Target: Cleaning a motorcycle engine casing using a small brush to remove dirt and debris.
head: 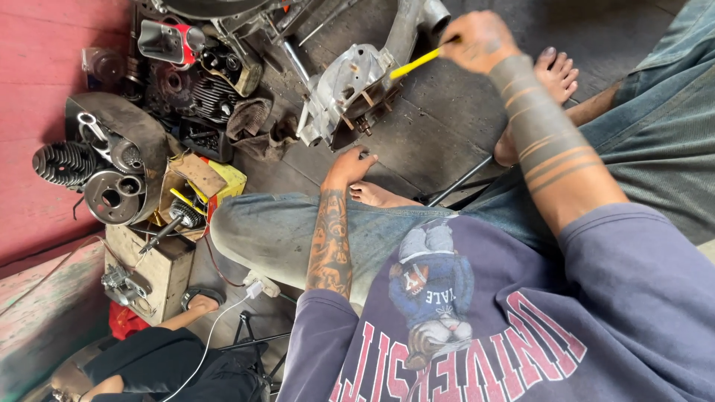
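The left hand (350, 165) rests with fingers curled on the floor (417, 134), holding nothing, just below the grey metal engine casing (344, 93). The right hand (477, 39) is clenched round a thin yellow-handled tool (414, 62). Its long axis slants down-left from that hand, tip meeting the casing's upper edge.

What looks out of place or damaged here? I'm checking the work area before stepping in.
Nothing looks spilled or broken. The engine casing lies tilted on the floor, opened up, while the right hand pokes a yellow-handled tool into it and the left hand rests near it. Loose engine parts, including a finned cylinder, are heaped nearby.
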